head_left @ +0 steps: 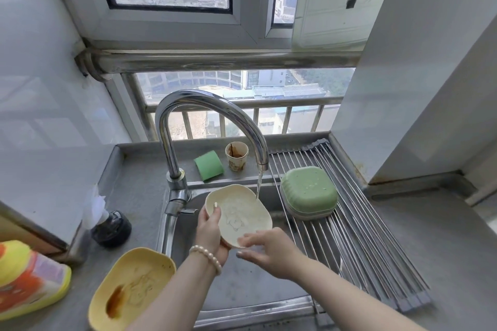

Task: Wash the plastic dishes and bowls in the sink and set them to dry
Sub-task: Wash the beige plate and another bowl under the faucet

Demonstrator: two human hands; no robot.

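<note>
Two bare forearms enter from the bottom of the frame, without sleeves. A pearl bead bracelet [206, 257] circles the left wrist, lower centre.

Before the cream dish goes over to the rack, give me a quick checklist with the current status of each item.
1. Left hand grips the cream dish: ok.
2. Water from the tap reaches the dish: ok, at its far rim.
3. Dish rinsed clean: cannot tell; the right hand fingers touch its near edge.
4. Free space on the rack: ok, in front of the green bowl.
5. Yellow dish washed: not ok, brown residue inside.
</note>
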